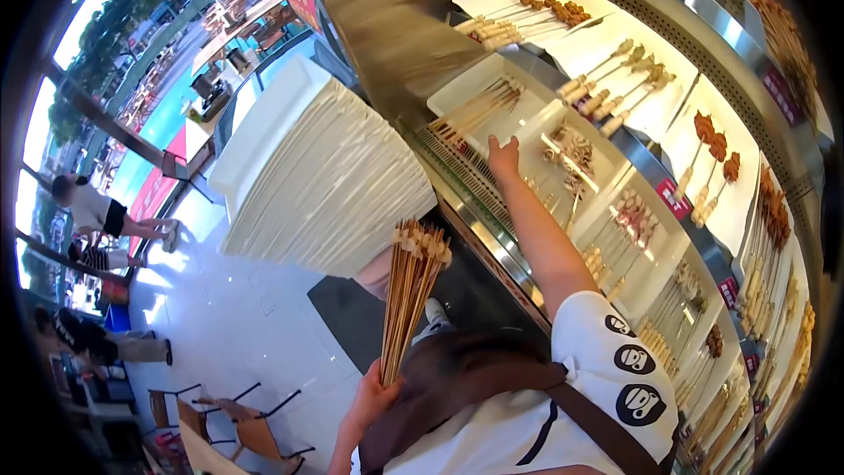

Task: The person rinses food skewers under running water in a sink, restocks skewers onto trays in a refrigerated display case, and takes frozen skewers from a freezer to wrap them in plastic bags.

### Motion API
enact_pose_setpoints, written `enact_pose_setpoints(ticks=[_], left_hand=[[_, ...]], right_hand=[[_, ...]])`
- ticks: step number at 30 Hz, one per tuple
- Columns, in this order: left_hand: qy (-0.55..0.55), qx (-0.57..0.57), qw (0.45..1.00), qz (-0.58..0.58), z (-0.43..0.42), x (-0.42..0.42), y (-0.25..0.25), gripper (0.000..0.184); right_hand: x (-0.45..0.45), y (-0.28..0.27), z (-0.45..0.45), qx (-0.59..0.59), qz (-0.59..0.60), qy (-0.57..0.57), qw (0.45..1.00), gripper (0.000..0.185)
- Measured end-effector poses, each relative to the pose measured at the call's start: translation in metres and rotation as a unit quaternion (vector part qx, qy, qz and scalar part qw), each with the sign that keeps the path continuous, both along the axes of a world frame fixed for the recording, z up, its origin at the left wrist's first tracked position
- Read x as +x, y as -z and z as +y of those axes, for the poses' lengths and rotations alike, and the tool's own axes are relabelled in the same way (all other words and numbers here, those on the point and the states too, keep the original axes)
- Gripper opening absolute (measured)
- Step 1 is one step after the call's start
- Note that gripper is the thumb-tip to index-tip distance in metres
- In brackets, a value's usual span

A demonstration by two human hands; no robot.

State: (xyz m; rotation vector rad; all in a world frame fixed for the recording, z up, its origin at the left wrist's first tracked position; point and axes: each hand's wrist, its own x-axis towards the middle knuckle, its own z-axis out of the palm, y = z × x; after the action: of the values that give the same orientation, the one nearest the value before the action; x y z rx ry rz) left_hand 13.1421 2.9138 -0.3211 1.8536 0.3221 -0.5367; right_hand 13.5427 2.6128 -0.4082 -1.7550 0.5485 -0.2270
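- So the main thing is one bundle of skewers point(406, 312), just below the middle of the frame. Long axis runs close to upright in the picture, leaning a little right at the top: food ends point up, bare stick ends point down.
- Left hand point(376, 400), bottom centre, is wrapped round the lower end of that bundle — fingers closed on the sticks. Way too packed to count them.
- Right hand point(504, 158) is up near the centre top, arm stretched out, fingers spread, and I can't see anything in it. Can't tell if it's touching the tray point(453, 88) there.
- That tray has a loose handful of skewers point(479, 110), long axes slanting from lower left to upper right, thin sticks overlapping, so no honest count.
- Upper right of the frame: a white tray point(686, 145) with three reddish-brown skewers point(717, 148), food ends up, handles pointing down-left.
- Left of centre: one tall stack of white trays point(325, 167) — can't count the layers.
- Far left: three people point(97, 334), well apart from the hands.
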Motion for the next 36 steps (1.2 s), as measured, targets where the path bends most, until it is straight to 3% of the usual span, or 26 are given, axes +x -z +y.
enact_pose_setpoints(ticks=[2,4,7,11,16,21,23,27,31,33,35,36], left_hand=[[0.034,0.037,0.999,0.021,0.02,0.046,0.001,0.028],[0.075,0.076,0.992,0.061,0.038,0.086,-0.011,0.034],[0.124,0.086,0.988,0.022,0.049,0.131,-0.024,0.038],[0.15,0.061,0.984,0.075,0.05,0.173,-0.026,0.044],[0.166,0.089,0.982,0.013,0.052,0.192,-0.014,0.049],[0.165,0.094,0.979,0.068,0.05,0.205,-0.005,0.053],[0.17,0.091,0.978,0.075,0.048,0.214,-0.005,0.053],[0.196,0.109,0.968,0.111,0.038,0.234,-0.011,0.05],[0.182,0.074,0.973,0.118,0.034,0.247,-0.016,0.051],[0.165,0.066,0.981,0.081,0.034,0.247,-0.007,0.053],[0.165,0.058,0.981,0.077,0.03,0.252,-0.002,0.053],[0.165,0.057,0.982,0.07,0.028,0.253,0.001,0.054]], right_hand=[[0.048,0.014,0.006,-0.065,0.128,0.045,0.989,0.082],[0.082,0.017,0.015,-0.045,0.151,0.073,0.985,0.091],[0.122,0.011,0.039,-0.155,0.321,0.067,0.932,0.097],[0.162,0.02,0.061,-0.164,0.319,0.098,0.928,0.102],[0.194,0.005,0.073,-0.141,0.335,0.108,0.925,0.108],[0.217,0.045,0.068,-0.182,0.342,0.087,0.918,0.106],[0.22,0.072,0.06,-0.265,0.255,0.111,0.923,0.096],[0.205,0.063,0.05,-0.368,0.242,0.038,0.897,0.085],[0.198,0.053,0.01,-0.449,0.1,-0.007,0.888,0.041],[0.21,0.077,-0.048,-0.317,-0.08,0.067,0.943,0.027],[0.211,0.067,-0.103,-0.359,-0.06,0.092,0.927,0.021],[0.221,0.095,-0.142,-0.242,-0.051,0.094,0.964,0.02]])
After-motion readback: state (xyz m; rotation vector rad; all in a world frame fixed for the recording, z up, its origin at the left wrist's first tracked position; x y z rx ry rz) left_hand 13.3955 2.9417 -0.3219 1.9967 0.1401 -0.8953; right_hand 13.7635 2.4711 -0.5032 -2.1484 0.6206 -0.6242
